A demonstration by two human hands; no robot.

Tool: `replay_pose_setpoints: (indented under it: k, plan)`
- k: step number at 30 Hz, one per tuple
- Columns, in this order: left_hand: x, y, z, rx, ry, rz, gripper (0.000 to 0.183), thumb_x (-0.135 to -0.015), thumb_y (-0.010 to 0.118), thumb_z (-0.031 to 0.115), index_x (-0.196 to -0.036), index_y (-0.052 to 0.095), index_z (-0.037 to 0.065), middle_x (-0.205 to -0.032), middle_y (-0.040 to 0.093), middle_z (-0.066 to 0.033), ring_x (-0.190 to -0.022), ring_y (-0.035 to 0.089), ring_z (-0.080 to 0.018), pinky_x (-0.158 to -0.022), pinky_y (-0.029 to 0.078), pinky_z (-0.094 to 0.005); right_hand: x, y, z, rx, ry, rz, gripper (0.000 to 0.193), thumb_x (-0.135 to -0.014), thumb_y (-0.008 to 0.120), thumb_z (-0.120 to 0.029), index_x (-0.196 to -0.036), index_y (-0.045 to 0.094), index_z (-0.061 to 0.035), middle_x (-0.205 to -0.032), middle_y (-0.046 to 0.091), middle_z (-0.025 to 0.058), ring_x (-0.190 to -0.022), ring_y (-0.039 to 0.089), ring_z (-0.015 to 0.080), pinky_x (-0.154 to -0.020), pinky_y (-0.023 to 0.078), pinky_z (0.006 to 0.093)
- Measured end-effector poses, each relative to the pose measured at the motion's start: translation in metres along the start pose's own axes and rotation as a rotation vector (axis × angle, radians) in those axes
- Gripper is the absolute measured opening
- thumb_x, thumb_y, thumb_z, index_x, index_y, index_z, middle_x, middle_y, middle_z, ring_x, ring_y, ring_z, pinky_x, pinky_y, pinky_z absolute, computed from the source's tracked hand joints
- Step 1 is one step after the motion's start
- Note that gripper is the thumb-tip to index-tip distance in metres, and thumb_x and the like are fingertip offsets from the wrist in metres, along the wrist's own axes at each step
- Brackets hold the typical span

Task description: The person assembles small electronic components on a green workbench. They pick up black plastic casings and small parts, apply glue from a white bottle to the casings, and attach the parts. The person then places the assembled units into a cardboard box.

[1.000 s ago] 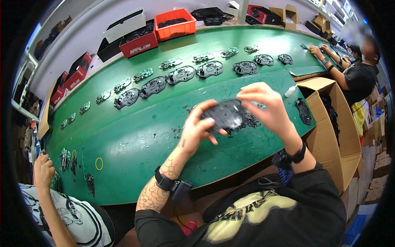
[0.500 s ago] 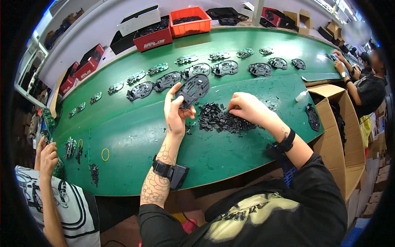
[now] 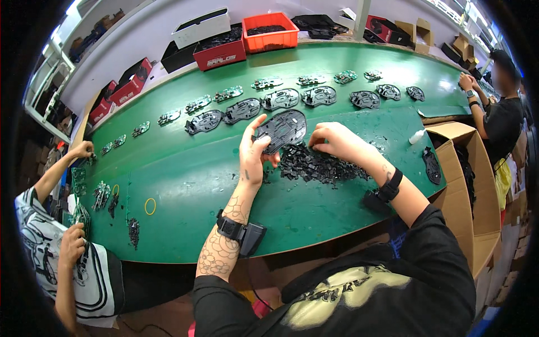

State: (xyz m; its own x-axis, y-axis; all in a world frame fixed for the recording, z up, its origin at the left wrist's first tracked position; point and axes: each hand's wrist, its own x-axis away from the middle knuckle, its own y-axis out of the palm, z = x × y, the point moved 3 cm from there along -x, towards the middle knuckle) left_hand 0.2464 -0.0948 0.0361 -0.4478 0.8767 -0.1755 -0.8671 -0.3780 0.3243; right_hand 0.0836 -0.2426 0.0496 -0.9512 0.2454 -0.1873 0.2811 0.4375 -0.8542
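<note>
Gripping a flat, oval black plastic shell (image 3: 281,130), the left hand (image 3: 254,156); right hand (image 3: 336,140) pinches into jagged black bits (image 3: 314,165).

You are at a factory assembly line.
Long green bench (image 3: 185,174), rows of black plastic shells (image 3: 242,110), parts bins (image 3: 272,31), co-workers alongside.
</note>
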Motion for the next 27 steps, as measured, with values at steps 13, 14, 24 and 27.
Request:
replay_pose_setpoints:
  k: [13,14,24,27]
  plan:
    - [0.008,0.003,0.002,-0.138,0.019,-0.115,0.049,-0.076,0.053,0.009,-0.124,0.053,0.003,-0.085,0.06,-0.0035,-0.053,0.05,-0.0052,-0.043,0.041,-0.0205,-0.02,-0.023,-0.048,-0.127,-0.194,0.292,0.012,-0.08,0.07,-0.01,-0.087,0.064,-0.0014,-0.095,0.064,0.01,-0.091,0.062,0.0232,-0.079,0.049,0.034]
    - [0.008,0.003,0.002,-0.18,0.015,-0.129,0.051,-0.075,0.053,0.012,-0.125,0.053,0.002,-0.085,0.06,-0.0033,-0.053,0.05,-0.0053,-0.043,0.04,-0.0202,-0.021,-0.017,-0.044,-0.187,-0.137,0.247,0.013,-0.08,0.07,-0.01,-0.087,0.063,-0.0007,-0.092,0.064,0.011,-0.088,0.063,0.0238,-0.078,0.05,0.0338]
    - [0.01,-0.005,0.003,-0.349,0.067,-0.216,0.057,-0.068,0.053,0.018,-0.123,0.056,0.003,-0.091,0.061,-0.0034,-0.059,0.05,-0.0054,-0.049,0.039,-0.0206,-0.024,-0.004,-0.042,-0.445,0.185,0.052,0.016,-0.082,0.071,-0.012,-0.085,0.061,0.0001,-0.073,0.063,0.0061,-0.07,0.06,0.0111,-0.064,0.048,0.0268]
    - [0.014,-0.003,0.005,-0.339,0.0,-0.251,0.058,-0.066,0.051,0.018,-0.121,0.057,0.002,-0.093,0.061,-0.0028,-0.062,0.05,-0.006,-0.056,0.041,-0.0206,-0.022,0.006,-0.027,-0.663,0.21,-0.024,0.014,-0.082,0.072,-0.01,-0.081,0.062,-0.0009,-0.075,0.064,0.0012,-0.07,0.058,0.0062,-0.063,0.047,0.0231]
